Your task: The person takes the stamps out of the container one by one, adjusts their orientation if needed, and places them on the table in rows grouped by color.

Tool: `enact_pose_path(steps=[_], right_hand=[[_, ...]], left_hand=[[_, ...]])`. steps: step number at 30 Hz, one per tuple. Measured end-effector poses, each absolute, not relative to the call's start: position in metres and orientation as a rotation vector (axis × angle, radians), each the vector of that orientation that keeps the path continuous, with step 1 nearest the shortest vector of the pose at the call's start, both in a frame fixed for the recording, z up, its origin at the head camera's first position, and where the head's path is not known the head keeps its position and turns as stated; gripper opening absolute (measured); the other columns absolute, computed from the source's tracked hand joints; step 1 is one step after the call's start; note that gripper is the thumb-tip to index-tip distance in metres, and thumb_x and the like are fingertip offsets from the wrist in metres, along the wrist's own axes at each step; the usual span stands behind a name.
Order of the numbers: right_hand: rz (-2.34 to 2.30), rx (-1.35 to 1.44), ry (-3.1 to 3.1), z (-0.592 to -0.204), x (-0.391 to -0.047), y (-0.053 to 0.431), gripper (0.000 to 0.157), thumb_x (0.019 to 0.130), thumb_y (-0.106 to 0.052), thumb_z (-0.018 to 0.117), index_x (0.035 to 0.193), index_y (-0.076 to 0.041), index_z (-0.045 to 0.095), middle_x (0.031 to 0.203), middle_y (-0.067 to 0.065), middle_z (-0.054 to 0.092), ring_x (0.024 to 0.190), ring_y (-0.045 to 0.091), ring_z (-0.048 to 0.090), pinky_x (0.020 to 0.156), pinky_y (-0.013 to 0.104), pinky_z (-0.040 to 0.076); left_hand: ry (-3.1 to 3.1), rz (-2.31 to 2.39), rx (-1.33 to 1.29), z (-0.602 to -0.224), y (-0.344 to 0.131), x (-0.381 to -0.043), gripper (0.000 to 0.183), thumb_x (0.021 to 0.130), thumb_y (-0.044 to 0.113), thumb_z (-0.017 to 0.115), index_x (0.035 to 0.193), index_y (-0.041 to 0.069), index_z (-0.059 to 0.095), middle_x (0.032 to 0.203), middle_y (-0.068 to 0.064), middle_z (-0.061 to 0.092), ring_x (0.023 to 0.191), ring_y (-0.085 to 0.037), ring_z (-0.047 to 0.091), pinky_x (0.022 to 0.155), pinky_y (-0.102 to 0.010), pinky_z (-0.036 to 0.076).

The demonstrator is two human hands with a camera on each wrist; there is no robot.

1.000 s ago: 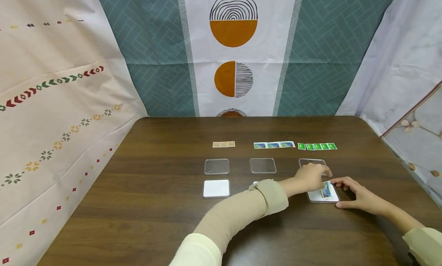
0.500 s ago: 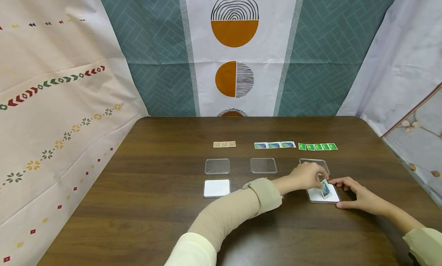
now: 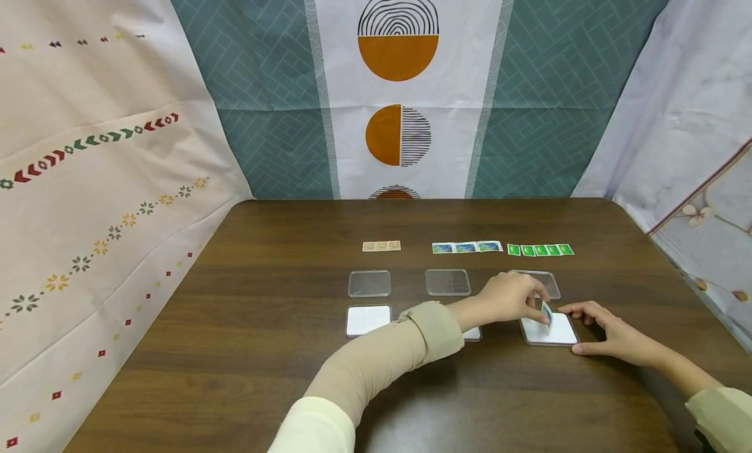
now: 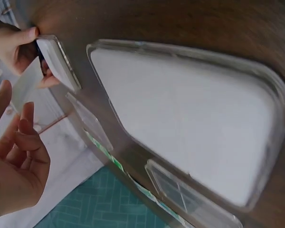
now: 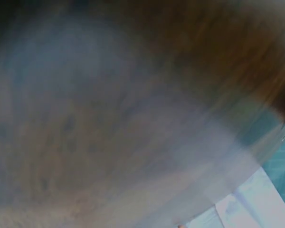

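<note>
My left hand [image 3: 510, 297] pinches a small stamp [image 3: 547, 314] by its edge, tilted above the right-hand clear plastic case [image 3: 558, 336] with its white insert. In the left wrist view the stamp's pale back [image 4: 27, 85] faces the camera, between thumb and fingers. At the case's right side, my right hand [image 3: 613, 335] holds it, thumb at the near corner and fingers at the far one. The right wrist view is mostly blurred. Behind the left hand lies a clear lid [image 3: 548, 283], partly covered.
Two more white-lined cases lie to the left, one at the left [image 3: 368, 320] and a middle one [image 3: 472, 334] mostly behind the left arm. Clear lids [image 3: 369, 284] lie behind them. Farther back are rows of brown stamps [image 3: 381, 246], blue stamps [image 3: 467, 247] and green stamps [image 3: 540, 250].
The blue-patterned stamp lay on the right case's white insert; the left hand has lifted it up and drawn it leftward. The right hand has stayed at the case.
</note>
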State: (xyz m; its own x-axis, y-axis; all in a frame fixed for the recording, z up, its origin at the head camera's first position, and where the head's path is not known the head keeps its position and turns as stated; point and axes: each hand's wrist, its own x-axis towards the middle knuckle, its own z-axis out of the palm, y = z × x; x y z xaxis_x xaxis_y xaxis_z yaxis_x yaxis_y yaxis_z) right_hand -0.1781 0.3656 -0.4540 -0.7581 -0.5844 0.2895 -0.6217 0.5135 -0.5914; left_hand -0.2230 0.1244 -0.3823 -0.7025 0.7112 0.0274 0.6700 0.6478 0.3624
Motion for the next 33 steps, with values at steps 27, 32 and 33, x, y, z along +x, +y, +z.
enact_pose_path(steps=[27, 32, 33], right_hand=[[1.075, 1.106, -2.658, -0.454, -0.181, 0.368, 0.065, 0.064, 0.006, 0.079, 0.122, 0.002, 0.049, 0.106, -0.01, 0.041, 0.093, -0.001, 0.032, 0.075, 0.014, 0.027], [1.067, 1.123, -2.638, -0.456, -0.181, 0.367, 0.066, 0.062, 0.006, 0.08, 0.121, 0.003, 0.05, 0.106, -0.01, 0.042, 0.094, -0.001, 0.033, 0.075, 0.013, 0.027], [1.069, 1.126, -2.635, -0.456, -0.182, 0.367, 0.066, 0.062, 0.006, 0.08, 0.121, 0.003, 0.049, 0.107, -0.01, 0.041, 0.094, -0.001, 0.033, 0.075, 0.013, 0.027]], left_hand=[[2.982, 0.651, 1.095, -0.367, 0.016, -0.249, 0.038, 0.077, 0.042, 0.073, 0.108, 0.019, 0.069, 0.069, 0.011, 0.065, 0.058, 0.001, 0.052, 0.053, -0.014, 0.037], [3.019, 0.719, 1.014, -0.37, -0.005, -0.258, 0.04, 0.076, 0.039, 0.075, 0.108, 0.016, 0.069, 0.067, 0.007, 0.064, 0.054, -0.001, 0.049, 0.05, -0.015, 0.034], [3.026, 0.726, 0.991, -0.371, -0.009, -0.259, 0.039, 0.076, 0.039, 0.075, 0.107, 0.016, 0.069, 0.067, 0.006, 0.064, 0.054, -0.002, 0.048, 0.05, -0.015, 0.033]])
